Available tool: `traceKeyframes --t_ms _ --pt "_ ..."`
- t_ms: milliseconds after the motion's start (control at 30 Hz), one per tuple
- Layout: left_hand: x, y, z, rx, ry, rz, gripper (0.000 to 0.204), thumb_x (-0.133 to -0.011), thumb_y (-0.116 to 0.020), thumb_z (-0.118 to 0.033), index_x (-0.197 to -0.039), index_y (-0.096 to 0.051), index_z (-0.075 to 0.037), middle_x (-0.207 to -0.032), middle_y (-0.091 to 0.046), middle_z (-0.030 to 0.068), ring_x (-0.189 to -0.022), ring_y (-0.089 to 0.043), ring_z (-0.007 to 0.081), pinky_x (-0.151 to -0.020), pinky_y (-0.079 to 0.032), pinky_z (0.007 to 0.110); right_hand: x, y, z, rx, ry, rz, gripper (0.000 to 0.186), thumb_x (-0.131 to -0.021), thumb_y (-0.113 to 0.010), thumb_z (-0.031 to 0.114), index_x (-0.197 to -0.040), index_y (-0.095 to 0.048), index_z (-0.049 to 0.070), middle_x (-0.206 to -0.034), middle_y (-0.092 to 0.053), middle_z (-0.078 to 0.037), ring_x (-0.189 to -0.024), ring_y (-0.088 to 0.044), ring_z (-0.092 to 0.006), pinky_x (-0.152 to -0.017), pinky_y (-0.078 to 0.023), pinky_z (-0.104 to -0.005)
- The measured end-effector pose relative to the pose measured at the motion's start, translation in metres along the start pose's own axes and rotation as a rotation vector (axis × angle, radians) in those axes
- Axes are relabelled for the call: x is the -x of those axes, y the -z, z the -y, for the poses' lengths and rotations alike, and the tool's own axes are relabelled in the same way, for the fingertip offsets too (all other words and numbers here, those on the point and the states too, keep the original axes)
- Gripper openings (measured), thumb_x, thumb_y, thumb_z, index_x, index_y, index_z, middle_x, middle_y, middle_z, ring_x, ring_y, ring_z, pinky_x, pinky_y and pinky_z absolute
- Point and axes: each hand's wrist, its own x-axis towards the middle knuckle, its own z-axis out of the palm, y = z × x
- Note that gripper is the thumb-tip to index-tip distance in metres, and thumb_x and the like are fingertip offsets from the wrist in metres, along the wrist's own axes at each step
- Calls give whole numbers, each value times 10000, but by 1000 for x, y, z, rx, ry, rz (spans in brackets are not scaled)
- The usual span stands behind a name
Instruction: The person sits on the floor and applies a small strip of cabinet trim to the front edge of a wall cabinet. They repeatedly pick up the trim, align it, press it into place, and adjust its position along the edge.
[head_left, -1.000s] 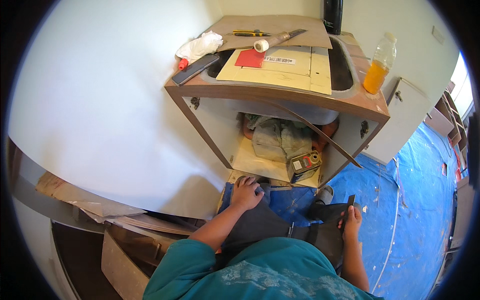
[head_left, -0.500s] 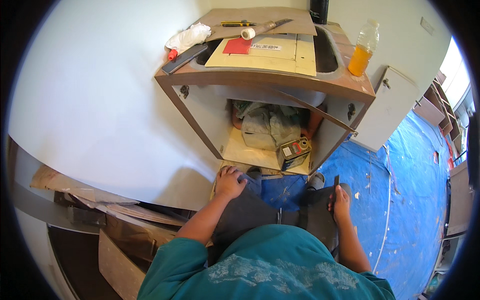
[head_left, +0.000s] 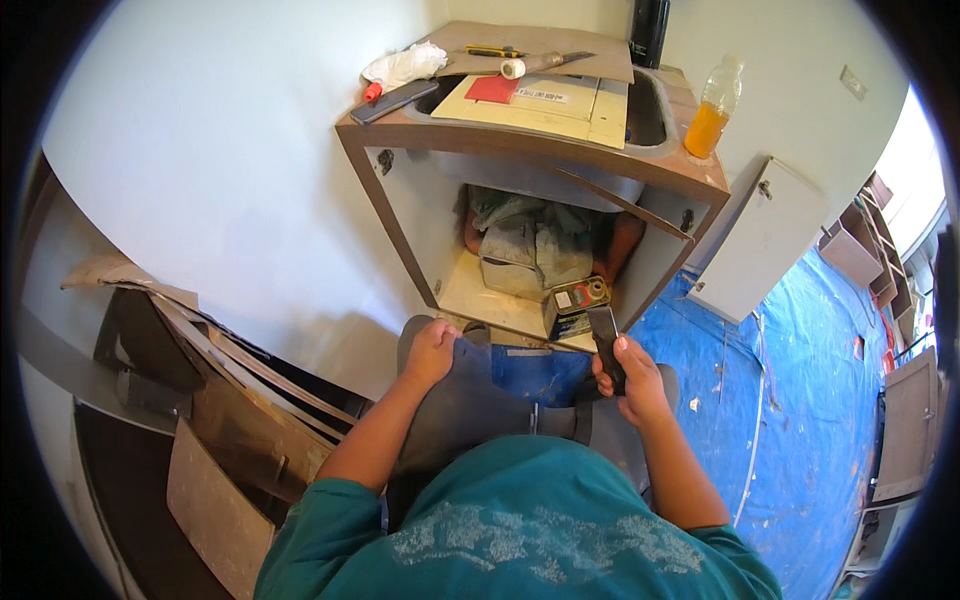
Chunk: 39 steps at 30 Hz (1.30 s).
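My right hand (head_left: 632,378) is closed around the dark handle of a flat-bladed scraper (head_left: 606,338). Its blade points away from me, in front of the cabinet opening. My left hand (head_left: 433,348) rests on my left knee with fingers bent over it and holds nothing visible. Ahead, inside the sink cabinet (head_left: 455,285), a metal can with a cap (head_left: 578,303) stands at the front right of the floor panel. Behind it a dusty grey-green cloth (head_left: 540,240) covers a pale boxy shape. Bare arms of another person (head_left: 622,245) show at both sides of the cloth.
Boards, a utility knife (head_left: 495,51), a wooden-handled tool (head_left: 540,65), a phone (head_left: 395,102) and a bottle of orange liquid (head_left: 713,108) lie or stand on the sink top. A loose door (head_left: 765,240) leans at right beside blue sheeting (head_left: 790,400). Panels (head_left: 220,490) are stacked at left.
My right hand has moved up and inward from beside my right thigh with the scraper, toward the cabinet front. My left hand stays on the knee, its fingers more bent. The view has shifted slightly.
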Motion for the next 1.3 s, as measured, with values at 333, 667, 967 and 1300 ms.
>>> traceKeyframes --t_ms 333,667,967,1300 --pt "-50 -19 -70 375 -4 367 340 -1061 -587 -338 -1041 -695 -16 -975 -730 66 -917 -660 128 -840 -513 304 -60 -63 59 724 560 20 389 -1006 -641 190 -1354 -576 29 -992 -625 -99 -817 -595 -199 -729 -493 -317" --pt "-144 -11 -135 1104 -171 268 402 -1115 -449 -360 -1129 -658 -17 -1086 -676 40 -1058 -612 128 -974 -448 287 -155 -138 128 1535 820 -89 394 -956 -681 282 -1304 -632 103 -992 -629 -162 -868 -667 -399 -739 -553 -465" --pt "-182 -16 -155 1215 -109 245 265 -1066 -483 -245 -1122 -633 -35 -1063 -654 34 -1035 -590 132 -974 -452 314 -195 -133 128 1662 847 -126 414 -955 -686 300 -1309 -642 91 -985 -626 -157 -882 -670 -384 -735 -552 -466" --pt "-214 -45 -154 1758 186 202 326 -925 -527 -89 -1248 -552 -47 -1187 -649 56 -1075 -626 179 -950 -498 370 -196 -129 130 1570 793 -105 409 -968 -682 312 -1301 -646 77 -950 -620 -160 -863 -664 -375 -737 -541 -456"
